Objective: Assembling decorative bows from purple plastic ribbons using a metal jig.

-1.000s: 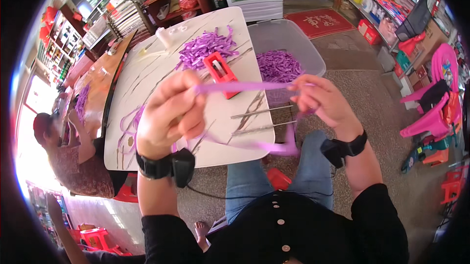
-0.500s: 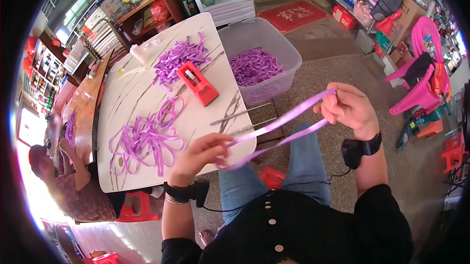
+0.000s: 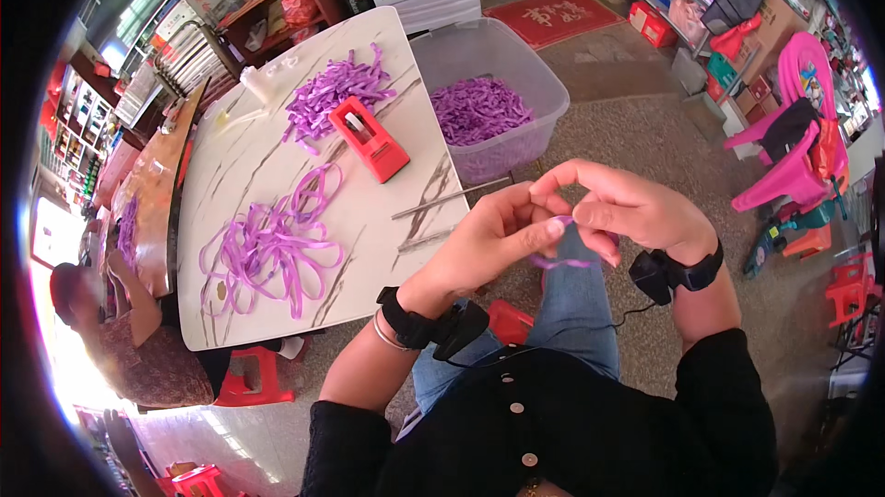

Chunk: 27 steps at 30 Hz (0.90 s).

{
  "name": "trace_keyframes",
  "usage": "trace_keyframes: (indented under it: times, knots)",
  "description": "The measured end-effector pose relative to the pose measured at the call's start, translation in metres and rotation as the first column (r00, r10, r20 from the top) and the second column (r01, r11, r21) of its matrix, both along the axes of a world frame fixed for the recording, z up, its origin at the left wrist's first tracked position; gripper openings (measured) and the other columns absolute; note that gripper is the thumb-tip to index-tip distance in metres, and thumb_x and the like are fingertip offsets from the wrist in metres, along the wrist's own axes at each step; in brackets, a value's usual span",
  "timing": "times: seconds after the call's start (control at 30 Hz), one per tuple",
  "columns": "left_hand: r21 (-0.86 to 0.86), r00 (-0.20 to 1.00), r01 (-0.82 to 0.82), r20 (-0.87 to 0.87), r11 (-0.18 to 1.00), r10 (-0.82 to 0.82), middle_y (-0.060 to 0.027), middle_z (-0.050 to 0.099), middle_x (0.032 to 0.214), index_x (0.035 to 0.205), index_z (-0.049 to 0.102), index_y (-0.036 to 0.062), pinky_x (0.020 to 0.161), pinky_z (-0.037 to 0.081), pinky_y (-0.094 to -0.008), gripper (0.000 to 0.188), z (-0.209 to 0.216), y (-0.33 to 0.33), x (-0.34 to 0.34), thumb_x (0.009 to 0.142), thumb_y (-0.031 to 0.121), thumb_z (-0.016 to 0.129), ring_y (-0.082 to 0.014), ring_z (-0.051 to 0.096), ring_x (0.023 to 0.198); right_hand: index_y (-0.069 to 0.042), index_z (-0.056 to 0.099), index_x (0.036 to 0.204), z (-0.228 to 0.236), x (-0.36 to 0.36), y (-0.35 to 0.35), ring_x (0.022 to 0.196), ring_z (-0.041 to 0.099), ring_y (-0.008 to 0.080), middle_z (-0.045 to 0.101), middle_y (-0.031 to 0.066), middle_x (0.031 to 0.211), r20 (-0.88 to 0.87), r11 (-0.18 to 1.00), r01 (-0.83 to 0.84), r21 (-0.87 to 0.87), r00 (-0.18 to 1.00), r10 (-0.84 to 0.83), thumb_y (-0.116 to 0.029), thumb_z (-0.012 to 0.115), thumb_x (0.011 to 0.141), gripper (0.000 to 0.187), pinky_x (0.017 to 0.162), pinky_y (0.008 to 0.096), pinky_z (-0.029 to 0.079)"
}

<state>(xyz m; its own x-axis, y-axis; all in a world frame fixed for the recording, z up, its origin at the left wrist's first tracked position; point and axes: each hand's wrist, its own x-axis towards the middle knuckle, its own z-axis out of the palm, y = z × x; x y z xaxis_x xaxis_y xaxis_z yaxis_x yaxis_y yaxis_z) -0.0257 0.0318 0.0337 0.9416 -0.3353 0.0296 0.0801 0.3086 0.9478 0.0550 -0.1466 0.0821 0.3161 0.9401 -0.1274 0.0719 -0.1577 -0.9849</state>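
Observation:
In front of my lap, past the table's near right corner, my two hands are close together. My left hand pinches a purple ribbon between thumb and fingers. My right hand grips the same ribbon, its fingertips almost touching the left ones. Most of the ribbon is hidden by the fingers; a short stretch hangs below them. On the table to the left lies a loose heap of long purple ribbons. Beyond it are a pile of short folded purple ribbon pieces and a red tape dispenser.
Two thin metal rods stick out over the edge of the white marbled table. A clear plastic tub of folded purple pieces stands beyond my hands. Another person sits at the left. Pink chairs stand at the right.
Half a second ago the ribbon was stretched in a loop between my separated hands. Now my hands have come together, and the ribbon is gathered between my fingers.

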Motion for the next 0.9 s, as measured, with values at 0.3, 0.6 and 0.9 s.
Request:
trace_keyframes:
  times: [0.3,0.6,0.9]
  knots:
    - [0.076,0.997,-0.034,-0.066,0.997,0.039,0.0003,0.053,0.074,0.089,0.053,0.0013,0.06,0.041,-0.0184,0.017,-0.007,0.009,0.0,0.089,0.017,0.047,-0.0046,0.048,0.062,-0.001,0.045,0.113,-0.012,0.006,-0.01,0.059,0.047,0.0056,0.048,0.0004,0.069,0.134,0.998,0.059,0.023,0.989,-0.061,-0.011,0.05,0.084,0.03,0.052,0.0178,0.037]
    - [0.096,0.973,0.062,-0.226,0.993,-0.039,0.0016,0.051,0.072,0.087,0.056,0.0016,0.053,0.036,-0.016,0.019,-0.005,0.019,0.001,0.089,0.018,0.047,-0.0026,0.043,0.058,-0.001,0.054,0.082,-0.019,0.003,-0.002,0.064,0.045,0.0063,0.046,-0.0017,0.073,0.405,0.966,0.243,0.088,0.877,-0.257,-0.002,0.053,0.079,0.004,0.056,0.0193,0.037]
    - [-0.013,0.975,0.128,-0.179,0.992,-0.128,-0.0024,0.058,0.085,0.087,0.059,-0.0001,0.077,0.04,-0.0212,0.019,-0.015,0.013,0.012,0.087,0.017,0.051,-0.0075,0.051,0.082,-0.005,0.053,0.082,-0.044,0.016,-0.005,0.067,0.045,0.0039,0.05,-0.0039,0.072,-0.241,0.985,0.163,-0.051,0.955,-0.171,-0.023,0.045,0.089,0.02,0.06,0.0187,0.037]
